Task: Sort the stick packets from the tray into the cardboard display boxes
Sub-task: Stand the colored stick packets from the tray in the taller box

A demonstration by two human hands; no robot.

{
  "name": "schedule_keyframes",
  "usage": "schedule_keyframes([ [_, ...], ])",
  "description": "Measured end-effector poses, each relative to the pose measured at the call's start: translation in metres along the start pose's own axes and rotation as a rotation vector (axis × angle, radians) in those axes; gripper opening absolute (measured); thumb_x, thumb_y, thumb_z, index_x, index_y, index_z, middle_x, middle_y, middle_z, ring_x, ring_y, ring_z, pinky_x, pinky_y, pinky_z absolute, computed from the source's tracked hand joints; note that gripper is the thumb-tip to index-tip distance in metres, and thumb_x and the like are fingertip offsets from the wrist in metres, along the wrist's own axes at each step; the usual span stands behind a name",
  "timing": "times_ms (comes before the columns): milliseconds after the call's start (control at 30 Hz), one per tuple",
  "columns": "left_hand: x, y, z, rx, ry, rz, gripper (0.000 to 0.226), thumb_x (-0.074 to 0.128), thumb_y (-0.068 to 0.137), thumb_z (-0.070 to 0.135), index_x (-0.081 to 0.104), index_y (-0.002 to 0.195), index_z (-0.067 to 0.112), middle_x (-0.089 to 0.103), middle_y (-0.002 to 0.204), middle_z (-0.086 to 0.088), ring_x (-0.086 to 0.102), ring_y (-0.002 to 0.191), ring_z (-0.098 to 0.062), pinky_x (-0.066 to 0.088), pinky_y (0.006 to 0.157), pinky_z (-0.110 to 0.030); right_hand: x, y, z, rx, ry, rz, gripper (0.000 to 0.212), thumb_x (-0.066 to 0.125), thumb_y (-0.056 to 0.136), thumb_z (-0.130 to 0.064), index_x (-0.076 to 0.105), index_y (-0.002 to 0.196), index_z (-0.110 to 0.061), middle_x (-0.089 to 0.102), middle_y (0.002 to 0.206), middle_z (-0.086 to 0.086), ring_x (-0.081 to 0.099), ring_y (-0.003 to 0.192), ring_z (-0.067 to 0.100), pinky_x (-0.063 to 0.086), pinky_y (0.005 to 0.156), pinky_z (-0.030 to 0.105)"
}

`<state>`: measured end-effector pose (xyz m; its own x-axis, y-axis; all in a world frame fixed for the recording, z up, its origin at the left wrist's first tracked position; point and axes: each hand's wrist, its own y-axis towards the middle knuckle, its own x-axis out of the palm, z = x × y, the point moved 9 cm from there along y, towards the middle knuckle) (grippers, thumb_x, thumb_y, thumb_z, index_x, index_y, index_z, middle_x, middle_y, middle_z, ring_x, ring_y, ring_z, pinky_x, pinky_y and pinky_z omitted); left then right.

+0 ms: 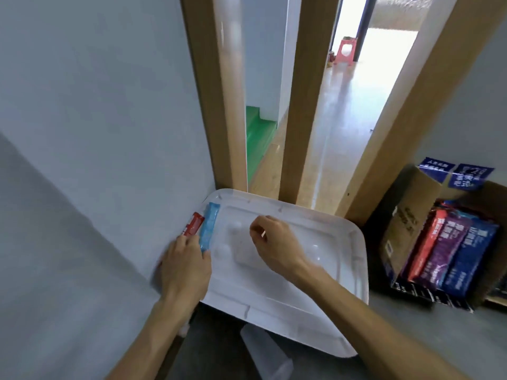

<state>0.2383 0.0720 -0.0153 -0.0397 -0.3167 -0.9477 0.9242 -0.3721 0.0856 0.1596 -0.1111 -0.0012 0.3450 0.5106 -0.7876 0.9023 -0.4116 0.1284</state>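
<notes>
A white plastic tray (343,270) lies in front of me. At its left edge my left hand (186,267) grips a light blue stick packet (209,229) and a red stick packet (194,227), both pointing away from me. My right hand (274,242) hovers over the middle of the tray with its fingers curled and nothing visible in them. At the right stands a cardboard display box (406,223) holding upright red, purple and blue stick packets (450,253).
A grey wall runs along the left. Wooden posts (299,105) rise behind the tray, with a bright hallway and a pink stool (345,52) beyond. Blue printed flaps (455,174) top the display box. A translucent container (269,355) sits below the tray.
</notes>
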Motion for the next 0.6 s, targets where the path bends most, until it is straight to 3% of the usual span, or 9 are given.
schedule_keyframes([
  [167,0.005,0.011,-0.002,-0.045,-0.061,0.009,0.036,0.061,0.092,0.032,0.058,0.123,0.015,0.059,0.112,-0.004,0.057,0.100,-0.021,0.049,0.080,-0.033,0.028,0.018,-0.004,0.063,-0.038,-0.082,0.016,0.056,0.100,-0.023,0.068,0.108,-0.019,0.070,0.108,0.000,0.062,0.091,0.014,0.056,0.084,0.030],
  [333,-0.009,0.004,-0.004,-0.097,-0.517,-0.023,0.010,0.058,0.093,0.022,0.067,0.097,0.025,0.068,0.086,0.008,0.063,0.077,-0.009,0.042,0.060,-0.014,0.013,0.016,0.005,0.162,0.066,-0.056,0.037,0.064,0.097,-0.028,0.056,0.133,-0.027,0.059,0.130,-0.002,0.064,0.096,0.010,0.057,0.091,0.030],
  [400,-0.011,-0.002,0.002,-0.102,-0.720,-0.100,0.021,0.052,0.096,0.016,0.067,0.087,0.028,0.071,0.079,0.008,0.064,0.073,-0.011,0.045,0.059,-0.017,-0.004,0.011,0.013,0.260,0.237,-0.003,0.046,0.067,0.096,-0.028,0.050,0.138,-0.027,0.058,0.128,-0.003,0.067,0.085,0.008,0.058,0.077,0.024],
  [467,-0.007,-0.011,0.015,-0.122,-0.921,-0.225,0.026,0.048,0.101,0.014,0.069,0.094,0.027,0.073,0.079,0.002,0.063,0.073,-0.014,0.050,0.063,-0.024,-0.015,0.002,0.025,0.394,0.559,-0.017,0.043,0.066,0.096,-0.026,0.052,0.137,-0.019,0.066,0.118,-0.002,0.072,0.079,0.014,0.057,0.067,0.025],
  [533,-0.001,-0.023,0.030,-0.126,-0.999,-0.344,0.024,0.046,0.103,0.017,0.068,0.104,0.026,0.074,0.082,0.000,0.063,0.073,-0.014,0.052,0.066,-0.026,-0.026,-0.008,0.028,0.440,0.858,-0.034,0.031,0.062,0.099,-0.021,0.062,0.128,-0.011,0.075,0.102,0.006,0.073,0.077,0.019,0.058,0.068,0.032],
  [600,0.005,-0.032,0.044,-0.112,-1.013,-0.416,0.023,0.046,0.103,0.019,0.067,0.108,0.025,0.074,0.083,-0.001,0.063,0.072,-0.014,0.052,0.066,-0.024,-0.038,-0.019,0.031,0.443,0.995,-0.029,0.021,0.055,0.102,-0.019,0.069,0.116,-0.012,0.076,0.096,0.008,0.071,0.076,0.021,0.057,0.066,0.031],
])
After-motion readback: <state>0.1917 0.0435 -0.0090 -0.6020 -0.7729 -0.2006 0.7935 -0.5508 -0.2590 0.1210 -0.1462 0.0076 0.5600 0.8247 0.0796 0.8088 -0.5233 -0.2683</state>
